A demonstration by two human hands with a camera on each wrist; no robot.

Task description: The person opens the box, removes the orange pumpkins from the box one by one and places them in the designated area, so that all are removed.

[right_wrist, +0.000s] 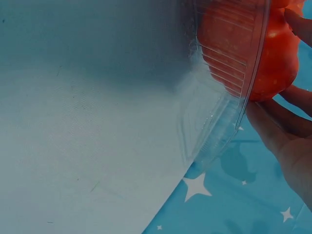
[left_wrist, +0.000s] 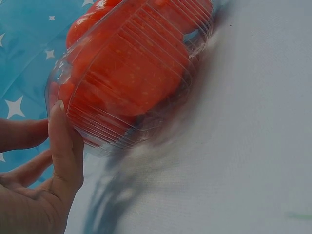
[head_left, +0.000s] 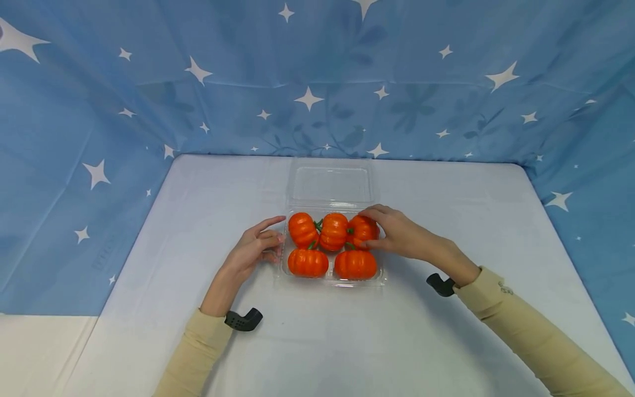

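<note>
A clear plastic clamshell box (head_left: 331, 281) lies on the table holding several small orange pumpkins: three in the back row, and a left front pumpkin (head_left: 308, 263) and right front pumpkin (head_left: 355, 265). My right hand (head_left: 399, 234) holds the back right pumpkin (head_left: 366, 228), thumb and fingers around its sides. In the right wrist view that pumpkin (right_wrist: 278, 63) sits at the box's rim. My left hand (head_left: 250, 248) is at the box's left side, fingers loosely bent. In the left wrist view a fingertip (left_wrist: 59, 105) touches the box wall (left_wrist: 92, 122).
The box's clear lid (head_left: 331, 184) lies open toward the table's back edge. A white cloth covers the table (head_left: 322, 342). Behind and at the sides hangs a blue curtain (head_left: 307, 66) with white stars. Each wrist wears a black device (head_left: 243, 320).
</note>
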